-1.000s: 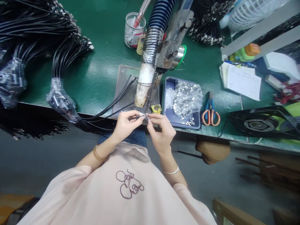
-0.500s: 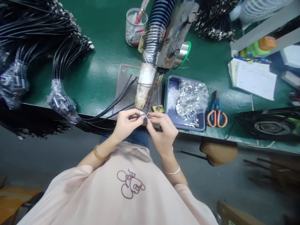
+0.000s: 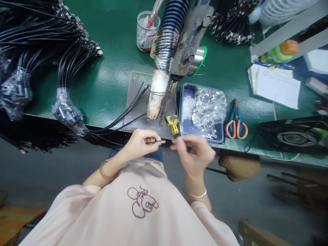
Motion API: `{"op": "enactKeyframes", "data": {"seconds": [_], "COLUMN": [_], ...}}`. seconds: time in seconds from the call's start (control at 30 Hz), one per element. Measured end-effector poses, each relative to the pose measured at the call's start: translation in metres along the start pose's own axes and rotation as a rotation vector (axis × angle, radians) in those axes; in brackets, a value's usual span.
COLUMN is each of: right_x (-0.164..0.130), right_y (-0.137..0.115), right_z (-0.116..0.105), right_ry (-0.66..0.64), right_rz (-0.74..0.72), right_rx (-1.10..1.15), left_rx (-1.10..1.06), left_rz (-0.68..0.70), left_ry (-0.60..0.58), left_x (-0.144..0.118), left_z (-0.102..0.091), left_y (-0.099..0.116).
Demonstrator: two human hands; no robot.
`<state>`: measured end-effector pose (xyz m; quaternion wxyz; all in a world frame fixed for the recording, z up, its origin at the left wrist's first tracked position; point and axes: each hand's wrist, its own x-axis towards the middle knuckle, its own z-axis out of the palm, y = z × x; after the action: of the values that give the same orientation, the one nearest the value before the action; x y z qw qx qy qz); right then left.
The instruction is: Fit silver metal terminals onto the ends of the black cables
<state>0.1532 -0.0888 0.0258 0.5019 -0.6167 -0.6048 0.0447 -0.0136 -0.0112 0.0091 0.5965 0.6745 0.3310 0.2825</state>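
Far to my left the cable bundles [image 3: 38, 37] fan over the green bench [image 3: 112, 78], their bagged ends [image 3: 67, 111] hanging at the near edge, so single leads can be drawn toward me without lifting the stack. Several loose leads run from there across the grey plate [image 3: 139, 102], and one of them, the cable [image 3: 120, 138], drops over the bench edge into my left hand [image 3: 139, 145].

I pinch that cable close behind its metal tip [image 3: 162, 141], thumb on top, fingers curled under, the tip pointing right and level. Held that short, I judge the end stays stiff and cannot droop. It sits off the bench, just below the plate's near edge and in front of my chest.

Above it the hose [image 3: 167, 37] and the white nozzle [image 3: 156, 97] come down onto the plate, with a yellow clip [image 3: 173, 122] lying at the plate's corner. That cluster closes off the space straight ahead, so the free room is below the bench edge, where my hands are.

My right hand [image 3: 196, 153] is blurred; its fingertips are drawn together toward the tip but stand a little apart from it, and I cannot tell whether they hold anything. Just beyond it the blue tray [image 3: 188, 128] of metal shells [image 3: 208, 107] sits near the edge, within easy reach, with scissors [image 3: 236, 121] beside it. To the right under the bench, nothing blocks my elbow.
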Motion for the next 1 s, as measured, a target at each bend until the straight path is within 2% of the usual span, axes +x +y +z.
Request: {"op": "enactKeyframes", "data": {"seconds": [0.07, 0.1, 0.13, 0.17, 0.2, 0.27, 0.3, 0.33, 0.37, 0.47, 0.6, 0.7, 0.83, 0.9, 0.93, 1.0], "right_x": [-0.001, 0.0, 0.003, 0.007, 0.011, 0.02, 0.025, 0.029, 0.034, 0.045, 0.054, 0.055, 0.054, 0.055, 0.055, 0.056], "right_y": [0.002, 0.003, 0.006, 0.011, 0.017, 0.034, 0.044, 0.054, 0.064, 0.087, 0.096, 0.094, 0.092, 0.092, 0.092, 0.092], "right_z": [-0.014, -0.022, -0.03, -0.037, -0.045, -0.059, -0.065, -0.069, -0.072, -0.076, -0.074, -0.073, -0.074, -0.076, -0.076, -0.076], "right_ry": [0.279, 0.391, 0.448, 0.432, 0.352, 0.077, -0.048, -0.148, -0.234, -0.388, -0.46, -0.451, -0.449, -0.476, -0.489, -0.498], "right_rz": [0.004, 0.012, 0.034, 0.077, 0.139, 0.221, 0.24, 0.255, 0.269, 0.3, 0.325, 0.319, 0.336, 0.337, 0.329, 0.313], "right_rx": [-0.066, -0.119, -0.179, -0.248, -0.319, -0.409, -0.438, -0.449, -0.438, -0.347, -0.319, -0.373, -0.382, -0.357, -0.348, -0.354], "left_rx": [0.08, 0.101, 0.116, 0.136, 0.173, 0.295, 0.368, 0.433, 0.482, 0.527, 0.435, 0.26, -0.043, -0.24, -0.343, -0.534], "left_rz": [0.069, 0.11, 0.154, 0.2, 0.252, 0.358, 0.401, 0.428, 0.439, 0.42, 0.358, 0.273, 0.114, -0.007, -0.071, -0.175], "left_ry": [-0.11, -0.108, -0.049, 0.068, 0.219, 0.516, 0.609, 0.651, 0.645, 0.485, 0.253, 0.053, -0.359, -0.507, -0.517, -0.388], "left_x": [-0.006, -0.008, -0.01, -0.011, -0.01, -0.007, -0.005, -0.002, 0.001, 0.009, 0.009, 0.004, -0.002, -0.003, -0.002, -0.002], "left_z": [-0.001, -0.002, -0.003, -0.005, -0.007, -0.013, -0.016, -0.019, -0.021, -0.023, -0.015, -0.011, -0.013, -0.016, -0.017, -0.018], "left_y": [-0.003, -0.005, -0.007, -0.009, -0.011, -0.015, -0.017, -0.018, -0.02, -0.025, -0.024, -0.013, 0.003, 0.006, 0.006, 0.002]}}
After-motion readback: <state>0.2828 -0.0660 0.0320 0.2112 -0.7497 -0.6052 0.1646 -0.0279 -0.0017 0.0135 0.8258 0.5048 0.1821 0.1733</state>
